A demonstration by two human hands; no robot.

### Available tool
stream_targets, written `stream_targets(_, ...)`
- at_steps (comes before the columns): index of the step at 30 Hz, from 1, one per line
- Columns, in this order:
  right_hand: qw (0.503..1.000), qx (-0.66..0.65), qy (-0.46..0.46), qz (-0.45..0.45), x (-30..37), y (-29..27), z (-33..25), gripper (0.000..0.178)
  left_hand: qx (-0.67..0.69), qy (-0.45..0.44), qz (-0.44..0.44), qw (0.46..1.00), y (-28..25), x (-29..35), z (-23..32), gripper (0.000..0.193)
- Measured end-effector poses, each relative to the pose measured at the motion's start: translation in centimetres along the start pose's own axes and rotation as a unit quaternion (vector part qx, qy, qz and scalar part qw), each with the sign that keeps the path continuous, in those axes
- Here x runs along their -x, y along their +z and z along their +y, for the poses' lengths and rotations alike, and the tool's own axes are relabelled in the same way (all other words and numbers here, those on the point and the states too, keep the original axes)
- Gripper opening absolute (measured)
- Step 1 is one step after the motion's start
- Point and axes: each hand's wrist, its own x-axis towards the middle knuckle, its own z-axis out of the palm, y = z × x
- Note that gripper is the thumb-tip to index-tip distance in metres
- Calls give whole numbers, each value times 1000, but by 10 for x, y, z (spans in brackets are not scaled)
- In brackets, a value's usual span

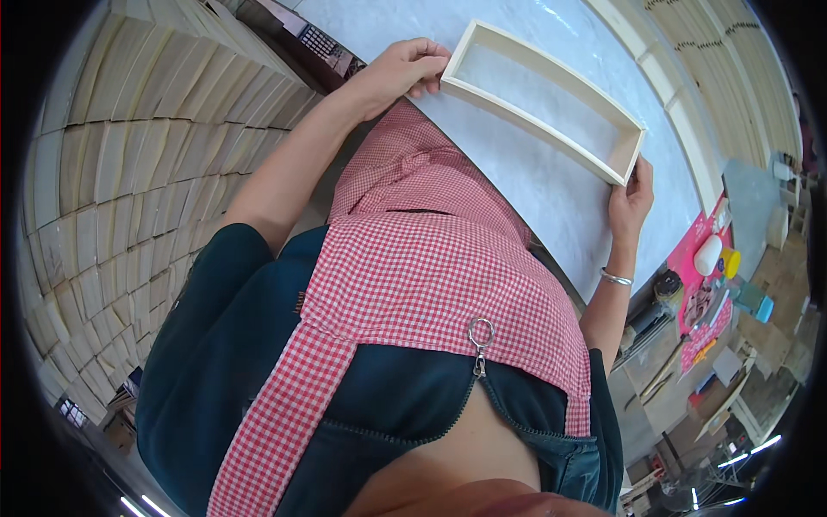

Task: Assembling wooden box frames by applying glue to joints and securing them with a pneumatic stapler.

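Note:
A long, narrow frame of pale wood (538, 126) lies on the white marbled tabletop (517, 202), with the table surface showing through its middle. My left hand (405, 69) closes on its left short end, thumb and fingers pressed together at the corner. At the opposite short end, my right hand (633, 196) grips the near right corner; some of its fingers are hidden behind the wood. A silver bangle (616, 277) circles my right wrist.
Stacked pale boards (121, 155) rise at the left. Wooden strips (680, 129) lie along the table's far right, beside more stacked wood (732, 60). A pink cloth (689, 237), a yellow container (730, 261) and tools sit at the right. A dark keypad device (317, 40) is at the table's upper left.

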Motion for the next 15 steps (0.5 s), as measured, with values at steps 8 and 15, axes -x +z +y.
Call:
stream_targets(8, 998, 41, -45, 32, 1, 7, -5, 49, -29, -65, -62, 996, -15, -15, 9, 12)
stream_targets(15, 994, 69, -52, 60, 3, 7, -9, 51, -481, 216, 4, 849, 1, -23, 6, 19)
